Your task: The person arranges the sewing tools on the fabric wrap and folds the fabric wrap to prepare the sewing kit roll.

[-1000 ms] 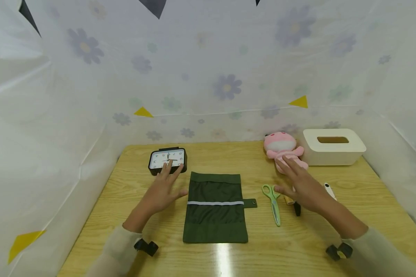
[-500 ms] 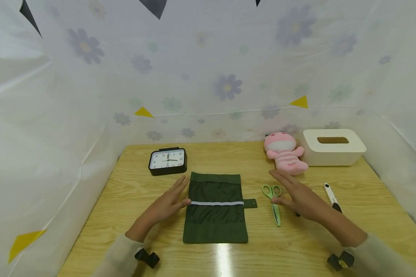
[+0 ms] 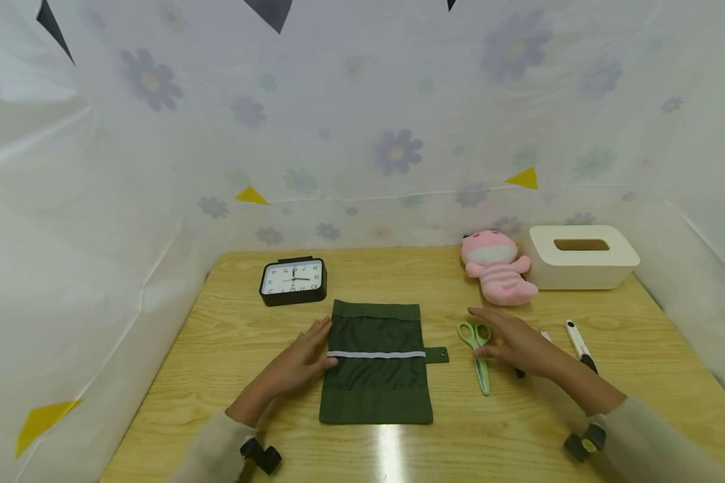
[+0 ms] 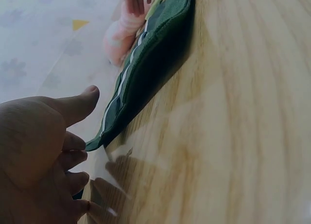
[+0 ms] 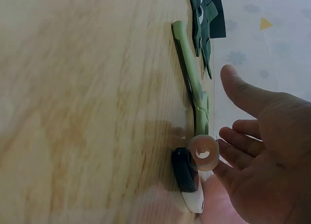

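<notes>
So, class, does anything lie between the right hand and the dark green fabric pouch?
Yes: slim light green scissors lie between the right hand and the pouch, partly hidden by that hand.

The right hand (image 5: 277, 144) is near a round roll (image 5: 204, 164) with a hole. A black and white tool (image 5: 184, 171) lies beside the roll. Green scissors (image 5: 191, 71) lie on the wooden table (image 5: 87, 107) to the left, with green cloth (image 5: 197, 30) farther left.
</notes>
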The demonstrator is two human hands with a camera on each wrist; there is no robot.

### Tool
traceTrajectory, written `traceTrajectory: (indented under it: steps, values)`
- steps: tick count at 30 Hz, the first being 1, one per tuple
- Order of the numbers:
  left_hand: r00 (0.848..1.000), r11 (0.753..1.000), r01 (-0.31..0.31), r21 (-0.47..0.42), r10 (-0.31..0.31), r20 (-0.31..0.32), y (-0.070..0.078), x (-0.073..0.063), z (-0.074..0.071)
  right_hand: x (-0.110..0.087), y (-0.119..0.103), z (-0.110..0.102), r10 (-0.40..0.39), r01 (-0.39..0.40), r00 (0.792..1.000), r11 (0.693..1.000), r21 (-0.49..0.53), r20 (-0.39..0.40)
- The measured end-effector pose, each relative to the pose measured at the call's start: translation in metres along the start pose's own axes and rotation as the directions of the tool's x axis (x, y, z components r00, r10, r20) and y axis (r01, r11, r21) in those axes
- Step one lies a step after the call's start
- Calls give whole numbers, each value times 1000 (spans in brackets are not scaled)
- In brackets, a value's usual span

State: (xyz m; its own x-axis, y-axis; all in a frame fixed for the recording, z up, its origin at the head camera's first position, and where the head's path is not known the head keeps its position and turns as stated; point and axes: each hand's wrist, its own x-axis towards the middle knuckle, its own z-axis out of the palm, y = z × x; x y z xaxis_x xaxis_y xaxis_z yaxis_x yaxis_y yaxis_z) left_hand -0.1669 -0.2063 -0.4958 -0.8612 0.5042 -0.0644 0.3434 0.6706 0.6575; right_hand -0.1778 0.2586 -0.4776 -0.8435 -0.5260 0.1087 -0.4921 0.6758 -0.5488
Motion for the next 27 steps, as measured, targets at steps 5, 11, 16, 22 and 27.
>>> traceTrajectory:
  steps: [5, 11, 16, 22, 27]
  values:
    - [1000, 1000, 4, 3, -4, 5, 0, 0, 0, 5, 5, 1, -11, 11, 1000, 1000, -23, 13]
    - [1000, 1000, 17, 12, -17, 14, 3, 0, 0, 10, 9, 2, 0, 1, 999, 1000, -26, 36]
    - [1000, 1000, 18, 19, -19, 16, 3, 0, 0, 10, 11, 3, 8, -6, 998, 1000, -21, 70]
    - [1000, 1000, 16, 17, -16, 14, 2, 0, -1, 12, 9, 3, 20, -18, 996, 1000, -22, 91]
    - [1000, 1000, 20, 17, -21, 12, 2, 0, -1, 14, 8, 4, 7, -7, 995, 1000, 3, 95]
